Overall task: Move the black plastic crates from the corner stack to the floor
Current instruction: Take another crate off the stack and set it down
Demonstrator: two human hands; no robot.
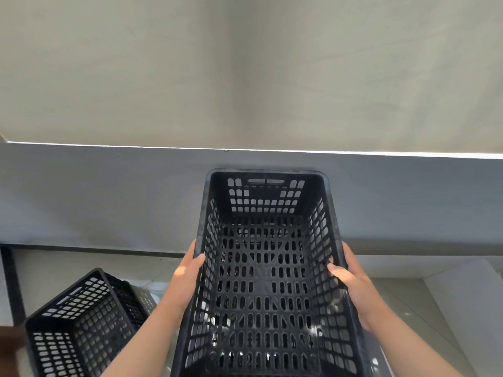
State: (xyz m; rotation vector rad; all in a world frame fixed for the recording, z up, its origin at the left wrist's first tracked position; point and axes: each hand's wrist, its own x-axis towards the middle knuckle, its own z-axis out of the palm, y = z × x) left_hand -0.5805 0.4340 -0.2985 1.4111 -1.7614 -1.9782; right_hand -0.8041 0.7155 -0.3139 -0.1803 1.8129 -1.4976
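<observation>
Black plastic crate, perforated, held up at centre near the grey wall; left hand grips its left rim w/ thumb over the edge, right hand grips the right rim likewise. 2nd black crate sits on the tiled floor, near left, tilted.

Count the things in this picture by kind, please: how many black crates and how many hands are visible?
Black crates: 2, the held crate and the left crate
Hands: 2, the left hand and the right hand, both gripping the held crate's rim
Total: 4
Whether more crates sit behind or under these cannot be told.
</observation>
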